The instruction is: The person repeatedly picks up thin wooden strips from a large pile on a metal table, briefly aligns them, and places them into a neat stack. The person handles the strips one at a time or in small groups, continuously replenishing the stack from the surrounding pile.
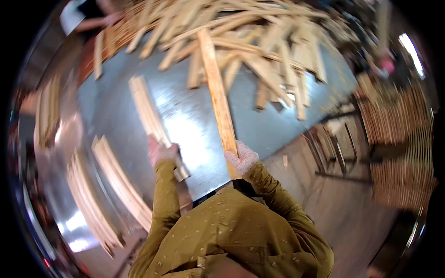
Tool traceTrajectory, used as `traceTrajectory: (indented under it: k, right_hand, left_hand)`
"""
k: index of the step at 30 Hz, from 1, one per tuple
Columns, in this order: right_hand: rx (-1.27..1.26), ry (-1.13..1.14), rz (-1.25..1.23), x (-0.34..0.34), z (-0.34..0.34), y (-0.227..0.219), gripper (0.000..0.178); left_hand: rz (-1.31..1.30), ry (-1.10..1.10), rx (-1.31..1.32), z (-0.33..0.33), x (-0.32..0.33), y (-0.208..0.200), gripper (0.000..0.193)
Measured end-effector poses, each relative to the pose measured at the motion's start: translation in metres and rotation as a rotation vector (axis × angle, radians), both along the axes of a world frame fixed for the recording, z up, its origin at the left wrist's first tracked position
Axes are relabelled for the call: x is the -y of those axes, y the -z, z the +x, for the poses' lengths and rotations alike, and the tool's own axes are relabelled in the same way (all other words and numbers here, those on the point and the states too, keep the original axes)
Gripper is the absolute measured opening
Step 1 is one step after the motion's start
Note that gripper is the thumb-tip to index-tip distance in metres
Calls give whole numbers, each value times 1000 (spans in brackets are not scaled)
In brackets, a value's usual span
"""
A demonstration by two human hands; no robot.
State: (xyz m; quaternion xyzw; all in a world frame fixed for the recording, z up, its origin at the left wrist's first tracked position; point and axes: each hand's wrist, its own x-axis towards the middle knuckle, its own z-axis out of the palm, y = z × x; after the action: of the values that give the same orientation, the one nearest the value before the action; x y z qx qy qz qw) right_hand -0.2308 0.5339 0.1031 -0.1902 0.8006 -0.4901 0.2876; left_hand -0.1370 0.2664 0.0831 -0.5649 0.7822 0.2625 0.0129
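My right hand [243, 157], in a pale glove, is closed around the near end of a long wooden slat [217, 92]. This slat is more orange than the others, and its far end points at the heap. My left hand [161, 150], gloved too, grips a small bundle of pale wooden slats [147, 107] on the metal table, near the bundle's closer end. Its fingertips are blurred and partly hidden. Left of that hand lie two more bundles, one slat bundle [118, 173] close by and another slat bundle [88, 199] farther out.
A big loose heap of wooden slats [264, 69] covers the far side of the shiny metal table [185, 134]. Another person's arm [95, 22] reaches in at the far left. More slats [47, 111] lie at the left edge. On the right stand metal frames [336, 148] and stacked wood [394, 116].
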Motion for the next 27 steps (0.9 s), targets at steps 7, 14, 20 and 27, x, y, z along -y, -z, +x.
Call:
traceTrajectory:
  k: [7, 14, 20, 27]
  right_hand:
    - [-369, 823, -10, -236, -93, 43, 37]
    - [59, 1428, 798, -504, -250, 139, 54]
    - [458, 1308, 621, -642, -384, 230, 46]
    - [532, 853, 946, -654, -448, 265, 36]
  left_hand:
    - [-127, -116, 72, -14, -45, 39, 85]
    - [-172, -269, 121, -52, -87, 101, 92]
    - [-171, -333, 242, -145, -125, 111, 80]
    - [-60, -149, 143, -230, -165, 121, 78]
